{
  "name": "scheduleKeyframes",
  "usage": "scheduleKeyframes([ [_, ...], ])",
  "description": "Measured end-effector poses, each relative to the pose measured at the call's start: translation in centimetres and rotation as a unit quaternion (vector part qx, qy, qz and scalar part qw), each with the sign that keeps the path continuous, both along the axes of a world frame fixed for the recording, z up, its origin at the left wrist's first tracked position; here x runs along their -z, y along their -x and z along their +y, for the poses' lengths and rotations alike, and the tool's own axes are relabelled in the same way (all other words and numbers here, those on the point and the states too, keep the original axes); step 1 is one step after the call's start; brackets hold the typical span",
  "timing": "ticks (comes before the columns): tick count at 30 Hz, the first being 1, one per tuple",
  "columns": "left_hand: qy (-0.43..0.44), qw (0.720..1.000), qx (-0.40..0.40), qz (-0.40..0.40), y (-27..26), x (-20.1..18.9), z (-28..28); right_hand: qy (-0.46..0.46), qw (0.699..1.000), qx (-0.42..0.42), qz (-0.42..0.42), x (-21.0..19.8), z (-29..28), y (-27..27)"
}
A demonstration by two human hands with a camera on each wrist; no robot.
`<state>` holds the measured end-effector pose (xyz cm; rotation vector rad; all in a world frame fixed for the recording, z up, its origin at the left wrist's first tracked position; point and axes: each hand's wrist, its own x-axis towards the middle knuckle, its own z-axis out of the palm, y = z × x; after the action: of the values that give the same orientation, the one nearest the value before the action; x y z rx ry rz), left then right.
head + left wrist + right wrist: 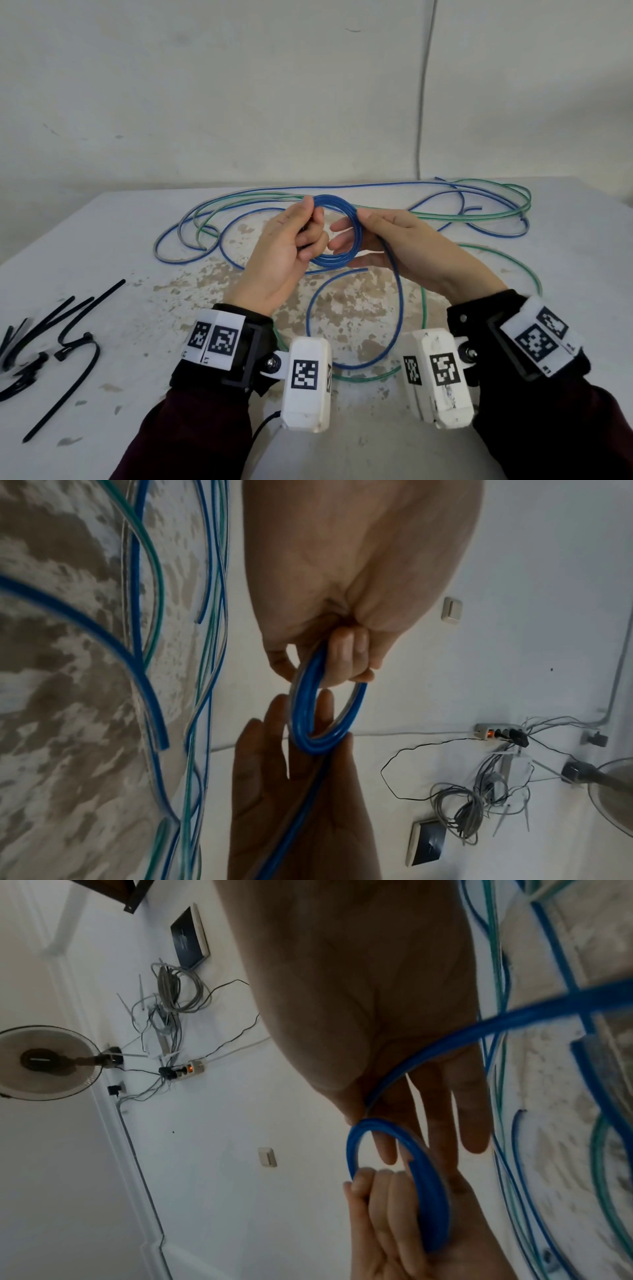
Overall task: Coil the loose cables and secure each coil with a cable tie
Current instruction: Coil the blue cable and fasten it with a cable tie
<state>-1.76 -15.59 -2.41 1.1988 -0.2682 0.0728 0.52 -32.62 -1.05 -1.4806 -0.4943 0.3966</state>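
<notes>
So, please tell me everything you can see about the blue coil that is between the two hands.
The blue coil is a round ring of several turns of glossy blue plastic-coated cable, held above the table. The left hand grips its left side with curled fingers; the right hand pinches its right side. One loose tail runs down from there to the table. No tie shows on it.

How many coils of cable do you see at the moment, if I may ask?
1: a blue coil, held above the table. The left hand grips it and the right hand pinches it. The other cables lie loose on the table.
</notes>
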Motion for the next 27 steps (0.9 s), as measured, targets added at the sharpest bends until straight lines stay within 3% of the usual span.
scheduleKeyframes([
  [7, 0.048, 0.998, 0.051, 0.003, 0.2, 0.0, -0.9, -0.120, 0.992, 0.039, 0.020, 0.1, 0.9, 0.0],
  [13, 0.042, 0.992, 0.110, 0.044, 0.8, -0.3, -1.1, -0.087, 0.994, 0.062, -0.015, 0.2, 0.8, -0.3],
  [18, -0.014, 0.997, 0.079, 0.012, 0.5, 0.1, -0.9, -0.078, 0.995, 0.062, -0.020, 0.0, 0.6, -0.2],
  [23, 0.049, 0.999, 0.008, 0.005, -0.2, 0.4, -0.8, -0.137, 0.989, 0.029, 0.038, 0.0, 0.8, -0.1],
  [27, 0.075, 0.997, -0.001, 0.023, -0.2, 0.2, -0.8, -0.137, 0.990, 0.029, 0.022, 0.3, 1.0, -0.1],
])
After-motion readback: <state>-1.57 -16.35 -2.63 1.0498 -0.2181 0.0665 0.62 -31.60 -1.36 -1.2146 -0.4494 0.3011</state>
